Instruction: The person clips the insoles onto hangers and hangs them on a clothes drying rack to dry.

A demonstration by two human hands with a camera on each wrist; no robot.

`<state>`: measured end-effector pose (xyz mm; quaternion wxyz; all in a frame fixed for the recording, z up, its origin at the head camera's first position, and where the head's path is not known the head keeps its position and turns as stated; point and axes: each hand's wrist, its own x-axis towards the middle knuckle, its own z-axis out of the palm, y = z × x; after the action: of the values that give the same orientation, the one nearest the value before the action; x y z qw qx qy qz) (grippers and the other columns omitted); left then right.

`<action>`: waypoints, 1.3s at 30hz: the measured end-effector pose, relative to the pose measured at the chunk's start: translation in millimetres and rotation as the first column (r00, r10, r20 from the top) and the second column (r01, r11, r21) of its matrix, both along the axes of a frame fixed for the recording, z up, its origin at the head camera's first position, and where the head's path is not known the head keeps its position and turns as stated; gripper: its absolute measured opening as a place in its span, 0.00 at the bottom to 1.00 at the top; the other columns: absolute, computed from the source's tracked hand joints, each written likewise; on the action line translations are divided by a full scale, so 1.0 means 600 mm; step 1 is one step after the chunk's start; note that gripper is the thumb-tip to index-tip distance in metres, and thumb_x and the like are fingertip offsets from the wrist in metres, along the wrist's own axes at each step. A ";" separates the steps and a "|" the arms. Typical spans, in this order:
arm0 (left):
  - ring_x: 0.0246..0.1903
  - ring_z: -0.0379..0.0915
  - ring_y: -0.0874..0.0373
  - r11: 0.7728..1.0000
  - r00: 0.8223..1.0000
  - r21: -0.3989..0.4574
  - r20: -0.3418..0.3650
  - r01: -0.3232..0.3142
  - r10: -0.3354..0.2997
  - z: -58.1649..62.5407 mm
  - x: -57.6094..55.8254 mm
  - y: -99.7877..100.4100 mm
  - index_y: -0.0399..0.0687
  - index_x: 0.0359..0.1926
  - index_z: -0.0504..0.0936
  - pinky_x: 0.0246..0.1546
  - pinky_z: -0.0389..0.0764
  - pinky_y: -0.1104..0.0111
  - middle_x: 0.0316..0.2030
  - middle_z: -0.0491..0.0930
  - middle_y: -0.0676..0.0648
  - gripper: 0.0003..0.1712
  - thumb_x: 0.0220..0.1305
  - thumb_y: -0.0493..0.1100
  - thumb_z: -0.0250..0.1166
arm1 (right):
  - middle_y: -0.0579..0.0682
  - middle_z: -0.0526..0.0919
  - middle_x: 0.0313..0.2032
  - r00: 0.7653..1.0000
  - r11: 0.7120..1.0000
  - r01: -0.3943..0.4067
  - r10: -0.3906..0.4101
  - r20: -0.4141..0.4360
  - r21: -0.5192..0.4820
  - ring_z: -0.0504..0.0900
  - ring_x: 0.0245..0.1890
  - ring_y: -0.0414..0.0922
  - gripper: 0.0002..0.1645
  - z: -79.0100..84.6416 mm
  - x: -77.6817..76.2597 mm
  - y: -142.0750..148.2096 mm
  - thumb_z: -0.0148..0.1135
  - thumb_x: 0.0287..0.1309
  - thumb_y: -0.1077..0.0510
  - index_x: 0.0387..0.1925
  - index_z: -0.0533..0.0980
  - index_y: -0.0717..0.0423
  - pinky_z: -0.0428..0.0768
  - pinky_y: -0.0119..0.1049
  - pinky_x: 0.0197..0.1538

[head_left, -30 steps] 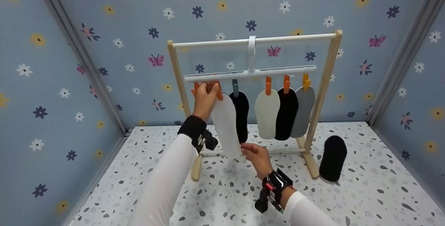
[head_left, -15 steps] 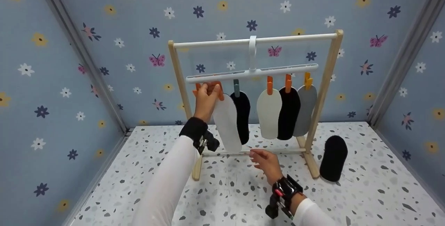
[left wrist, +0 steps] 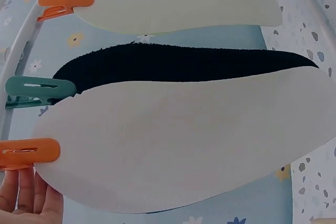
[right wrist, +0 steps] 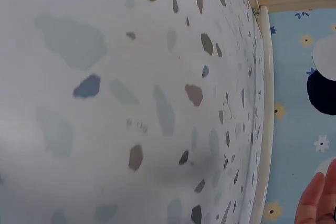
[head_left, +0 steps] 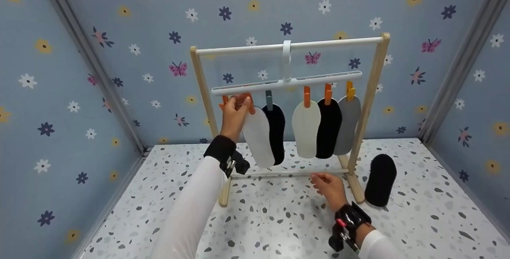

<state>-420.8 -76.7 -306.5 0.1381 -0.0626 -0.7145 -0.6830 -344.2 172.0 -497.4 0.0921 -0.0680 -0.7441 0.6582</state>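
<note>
At the hanger's left end, my left hand (head_left: 234, 118) pinches an orange clothespin (head_left: 251, 105). That clothespin bites the top of a white insole (head_left: 259, 139), which hangs down at a slant. In the left wrist view, fingertips (left wrist: 39, 198) show right beside the clothespin and the insole's edge. Just behind hangs a black insole (head_left: 277, 133) from a green clothespin (head_left: 269, 100). Low in front of the rack, my right hand (head_left: 330, 189) holds nothing, its fingers loosely bent. Only part of its fingers (right wrist: 312, 203) shows in the right wrist view.
A white hanger (head_left: 287, 83) hangs from a wooden rack (head_left: 374, 79). On its right side hang a cream insole (head_left: 306, 131), a black one and a grey insole (head_left: 348, 127). A loose black insole (head_left: 380, 181) stands by the rack's right foot. Flowered walls surround the speckled table (head_left: 255, 227).
My right hand has let go of the white insole's lower end and moved right. The insole's lower end has swung back toward the rack. My left hand stays at the orange clothespin.
</note>
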 end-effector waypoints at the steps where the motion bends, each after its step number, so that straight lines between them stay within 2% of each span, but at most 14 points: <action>1: 0.52 0.70 0.51 1.000 1.000 0.000 -0.001 0.000 0.000 0.000 0.000 0.000 0.38 0.56 0.71 0.56 0.69 0.61 0.52 0.73 0.41 0.19 0.69 0.45 0.55 | 0.54 0.85 0.32 1.000 1.000 0.008 -0.008 0.001 0.015 0.82 0.31 0.43 0.16 0.001 0.002 0.007 0.63 0.59 0.56 0.42 0.79 0.65 0.80 0.33 0.34; 5: 0.49 0.70 0.51 1.000 1.000 0.006 -0.015 -0.006 0.006 -0.003 -0.001 0.001 0.37 0.54 0.73 0.54 0.70 0.62 0.49 0.75 0.41 0.19 0.69 0.45 0.56 | 0.54 0.85 0.33 0.998 0.996 0.066 -0.065 -0.013 0.051 0.82 0.32 0.44 0.17 0.004 0.006 0.034 0.61 0.60 0.58 0.46 0.77 0.65 0.81 0.32 0.34; 10: 0.47 0.71 0.52 1.000 0.999 -0.022 -0.037 -0.022 0.021 -0.008 0.001 0.002 0.38 0.52 0.74 0.53 0.71 0.62 0.45 0.77 0.42 0.19 0.67 0.47 0.58 | 0.57 0.84 0.39 0.989 0.984 0.148 -0.145 -0.033 0.103 0.79 0.31 0.37 0.18 0.007 0.011 0.070 0.60 0.60 0.58 0.50 0.76 0.62 0.79 0.29 0.34; 15: 0.46 0.73 0.52 0.996 0.998 -0.080 -0.056 -0.043 0.038 -0.011 0.006 0.003 0.39 0.52 0.75 0.50 0.74 0.64 0.45 0.78 0.41 0.19 0.66 0.46 0.60 | 0.65 0.80 0.47 0.988 0.968 0.149 -0.156 0.015 0.202 0.76 0.29 0.29 0.22 0.007 0.018 0.113 0.59 0.61 0.58 0.55 0.71 0.65 0.75 0.24 0.32; 17: 0.46 0.73 0.52 0.995 0.998 -0.093 -0.055 -0.044 0.039 -0.013 0.008 0.000 0.40 0.52 0.75 0.49 0.74 0.64 0.45 0.78 0.41 0.18 0.66 0.46 0.60 | 0.67 0.79 0.48 0.986 0.957 0.150 -0.165 0.039 0.247 0.78 0.31 0.34 0.23 0.006 0.019 0.130 0.58 0.61 0.58 0.54 0.71 0.67 0.74 0.26 0.34; 20: 0.47 0.73 0.52 0.994 0.998 -0.101 -0.054 -0.039 0.034 -0.017 0.010 -0.002 0.40 0.52 0.74 0.49 0.74 0.63 0.47 0.77 0.41 0.19 0.66 0.46 0.60 | 0.70 0.77 0.49 0.975 0.927 0.186 -0.214 0.052 0.326 0.81 0.39 0.50 0.24 0.004 0.018 0.158 0.58 0.60 0.58 0.53 0.70 0.69 0.75 0.36 0.43; 23: 0.48 0.72 0.51 0.993 0.998 -0.110 -0.066 -0.032 0.025 -0.020 0.011 -0.003 0.39 0.52 0.74 0.51 0.73 0.62 0.49 0.77 0.40 0.19 0.66 0.47 0.59 | 0.73 0.75 0.50 0.955 0.888 0.253 -0.292 0.045 0.384 0.75 0.49 0.62 0.26 0.001 0.017 0.187 0.60 0.58 0.58 0.53 0.69 0.73 0.72 0.49 0.52; 25: 0.47 0.72 0.52 0.993 0.997 -0.114 -0.068 -0.039 0.031 -0.022 0.012 -0.004 0.39 0.52 0.75 0.49 0.72 0.63 0.48 0.77 0.40 0.19 0.65 0.46 0.60 | 0.75 0.72 0.51 0.943 0.868 0.287 -0.331 0.042 0.407 0.72 0.51 0.65 0.28 -0.004 0.017 0.205 0.60 0.56 0.58 0.53 0.67 0.76 0.68 0.54 0.56; 27: 0.47 0.71 0.52 0.991 0.997 -0.123 -0.067 -0.045 0.037 -0.024 0.015 -0.007 0.38 0.52 0.75 0.49 0.72 0.63 0.49 0.77 0.40 0.20 0.65 0.47 0.60 | 0.76 0.71 0.51 0.934 0.854 0.287 -0.349 0.069 0.434 0.70 0.51 0.67 0.30 -0.007 0.019 0.217 0.59 0.55 0.58 0.53 0.66 0.78 0.66 0.55 0.57; 30: 0.50 0.71 0.52 0.990 0.997 -0.135 -0.056 -0.052 0.045 -0.024 0.021 -0.011 0.38 0.54 0.74 0.52 0.72 0.63 0.51 0.77 0.40 0.21 0.65 0.48 0.60 | 0.77 0.68 0.53 0.931 0.857 0.238 -0.335 0.143 0.457 0.68 0.53 0.68 0.33 -0.007 0.023 0.228 0.58 0.55 0.57 0.54 0.64 0.80 0.64 0.56 0.60; 32: 0.55 0.71 0.51 0.989 0.998 -0.142 -0.050 -0.047 0.041 -0.024 0.026 -0.013 0.38 0.54 0.74 0.57 0.71 0.60 0.54 0.76 0.39 0.23 0.65 0.48 0.60 | 0.78 0.67 0.54 0.930 0.864 0.200 -0.317 0.189 0.462 0.66 0.55 0.69 0.35 -0.004 0.027 0.233 0.57 0.55 0.57 0.55 0.62 0.82 0.64 0.56 0.60; 36: 0.61 0.67 0.50 0.987 0.999 -0.153 -0.028 -0.044 0.040 -0.024 0.032 -0.013 0.38 0.55 0.73 0.62 0.68 0.59 0.59 0.73 0.39 0.24 0.64 0.49 0.61 | 0.79 0.65 0.55 0.926 0.863 0.172 -0.306 0.220 0.475 0.65 0.55 0.71 0.37 -0.002 0.032 0.246 0.58 0.56 0.56 0.55 0.60 0.84 0.64 0.57 0.60; 39: 0.63 0.66 0.50 0.986 0.999 -0.163 -0.020 -0.046 0.044 -0.026 0.034 -0.010 0.38 0.55 0.73 0.63 0.67 0.60 0.59 0.73 0.39 0.24 0.64 0.48 0.62 | 0.80 0.62 0.56 0.920 0.868 0.157 -0.303 0.251 0.471 0.63 0.56 0.72 0.40 -0.003 0.039 0.257 0.57 0.57 0.54 0.58 0.57 0.85 0.64 0.57 0.61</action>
<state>-400.6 -82.9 -322.3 0.1536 -0.0631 -0.7683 -0.6182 -320.7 326.2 -499.1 0.0634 -0.2391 -0.8651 0.4364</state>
